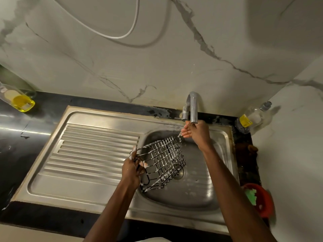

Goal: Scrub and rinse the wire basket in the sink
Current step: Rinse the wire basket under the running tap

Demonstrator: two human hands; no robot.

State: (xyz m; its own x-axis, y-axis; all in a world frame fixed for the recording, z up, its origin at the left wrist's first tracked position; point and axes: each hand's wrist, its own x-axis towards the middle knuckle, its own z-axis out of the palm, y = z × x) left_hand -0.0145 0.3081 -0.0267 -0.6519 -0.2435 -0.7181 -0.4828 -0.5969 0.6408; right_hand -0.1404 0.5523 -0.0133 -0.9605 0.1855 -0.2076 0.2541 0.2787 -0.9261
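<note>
A black wire basket (162, 159), streaked with white soap foam, hangs tilted over the steel sink bowl (197, 189). My left hand (133, 167) grips the basket's left rim, with foam on the fingers. My right hand (194, 131) is held under the spout of the metal tap (192, 107), fingers relaxed and holding nothing. Water runs off the right hand onto the basket's upper corner.
The ribbed steel draining board (90, 152) lies left of the bowl. A bottle of yellow liquid (17, 98) stands at the far left on the black counter. A clear bottle (251, 117) sits in the right corner. A red bowl with a green sponge (257, 198) is at the right.
</note>
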